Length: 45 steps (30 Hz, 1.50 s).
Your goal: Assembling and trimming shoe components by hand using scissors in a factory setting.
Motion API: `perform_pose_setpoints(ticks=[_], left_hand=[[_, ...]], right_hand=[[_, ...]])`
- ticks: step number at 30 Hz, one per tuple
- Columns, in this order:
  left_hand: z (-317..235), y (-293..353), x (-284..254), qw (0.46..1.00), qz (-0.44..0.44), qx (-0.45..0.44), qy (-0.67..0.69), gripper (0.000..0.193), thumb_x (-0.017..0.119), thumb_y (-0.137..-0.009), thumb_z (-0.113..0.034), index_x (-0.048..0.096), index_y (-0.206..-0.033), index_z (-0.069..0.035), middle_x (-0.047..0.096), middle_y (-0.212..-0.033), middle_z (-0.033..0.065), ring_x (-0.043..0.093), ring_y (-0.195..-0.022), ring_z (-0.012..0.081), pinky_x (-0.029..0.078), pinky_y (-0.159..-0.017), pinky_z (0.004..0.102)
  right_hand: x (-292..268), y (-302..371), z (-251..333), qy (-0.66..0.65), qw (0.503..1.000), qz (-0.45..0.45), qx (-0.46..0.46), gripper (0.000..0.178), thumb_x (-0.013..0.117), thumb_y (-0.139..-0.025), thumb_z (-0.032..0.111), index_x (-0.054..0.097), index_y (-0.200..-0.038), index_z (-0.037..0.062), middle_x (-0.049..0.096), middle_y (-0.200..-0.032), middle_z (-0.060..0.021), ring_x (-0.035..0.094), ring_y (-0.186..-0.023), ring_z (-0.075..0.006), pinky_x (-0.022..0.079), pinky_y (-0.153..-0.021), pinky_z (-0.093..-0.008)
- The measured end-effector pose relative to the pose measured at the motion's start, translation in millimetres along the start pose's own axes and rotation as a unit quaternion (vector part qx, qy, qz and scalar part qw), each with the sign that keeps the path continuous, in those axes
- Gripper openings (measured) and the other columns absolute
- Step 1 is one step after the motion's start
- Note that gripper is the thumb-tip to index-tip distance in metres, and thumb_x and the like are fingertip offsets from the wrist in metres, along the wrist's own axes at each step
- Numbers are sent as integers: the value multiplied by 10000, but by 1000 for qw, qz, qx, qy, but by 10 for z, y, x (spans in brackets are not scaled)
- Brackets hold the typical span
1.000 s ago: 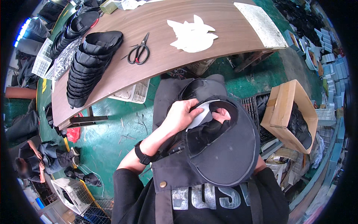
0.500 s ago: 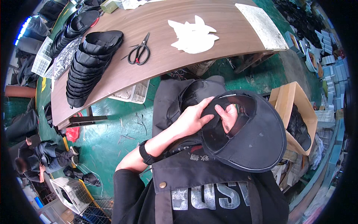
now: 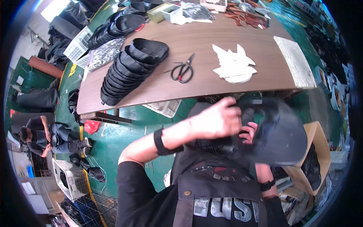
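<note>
Over my lap is a black shoe upper (image 3: 283,132), smeared by motion, its open side turned to the left. My right hand (image 3: 247,132) shows through the opening, fingers bent round the upper; the forearm passes beneath it. My left hand (image 3: 221,120) is raised at the upper's left edge with its fingers curled in; whatever they may pinch is hidden. On the table, a row of nested black shoe uppers (image 3: 130,73) leans left of black-handled scissors (image 3: 182,71). White cut pieces (image 3: 235,66) lie in a pile to the right.
The brown table (image 3: 196,41) spans ahead of me, with a pale board (image 3: 295,60) at its right end. A cardboard box (image 3: 321,151) holding black pieces stands at my right. White plastic crates (image 3: 70,181) and a seated person (image 3: 41,136) are at the left.
The view has shifted, so the table sits lower and further right. My left hand has left the upper's inner rim and risen with curled fingers. The upper is now blurred.
</note>
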<state>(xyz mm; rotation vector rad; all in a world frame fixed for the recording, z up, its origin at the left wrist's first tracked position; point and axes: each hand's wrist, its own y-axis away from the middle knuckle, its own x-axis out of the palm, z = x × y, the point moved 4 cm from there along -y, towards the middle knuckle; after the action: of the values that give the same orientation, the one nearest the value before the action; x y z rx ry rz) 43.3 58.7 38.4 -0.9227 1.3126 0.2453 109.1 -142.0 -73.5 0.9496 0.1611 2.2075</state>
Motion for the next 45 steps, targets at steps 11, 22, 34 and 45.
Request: perform_pose_setpoints(ticks=[11, 22, 34, 45], left_hand=[[2676, 1695, -983, 792, 236, -427, -367, 257, 561, -847, -298, 706, -835, -85, 678, -814, 123, 658, -884, 286, 522, -764, 378], [2208, 2080, -943, 744, 217, -519, -360, 392, 517, -898, -461, 679, -934, -106, 673, -925, 106, 578, -1014, 260, 349, -989, 495], [-295, 1013, 942, 875, 21, -446, 186, 579, 712, -798, -312, 519, -1273, -42, 504, -1303, 190, 465, -1229, 348, 389, -1024, 425], [-261, 1033, 971, 882, -49, -446, 144, 212, 704, -755, -166, 693, -934, -52, 523, -1285, 126, 412, -1277, 335, 372, -1022, 440]], right_hand=[[-751, 49, -173, 360, 874, -235, -226, 407, 594, -887, 43, 467, -1274, 42, 552, -1232, -124, 517, -1166, -198, 461, -859, -287], [-678, -40, -15, 311, 934, -176, 12, 639, 690, -849, 238, 393, -1386, 56, 484, -1306, -160, 576, -992, -170, 503, -754, -266], [-188, 258, 161, 115, 979, -146, -78, 247, 594, -912, 171, 482, -1100, 57, 577, -1112, -52, 613, -924, -120, 557, -709, -272], [-10, 545, 266, 80, 971, -142, -174, 201, 598, -910, 111, 457, -1053, 102, 566, -1039, -21, 604, -902, -98, 534, -713, -241]])
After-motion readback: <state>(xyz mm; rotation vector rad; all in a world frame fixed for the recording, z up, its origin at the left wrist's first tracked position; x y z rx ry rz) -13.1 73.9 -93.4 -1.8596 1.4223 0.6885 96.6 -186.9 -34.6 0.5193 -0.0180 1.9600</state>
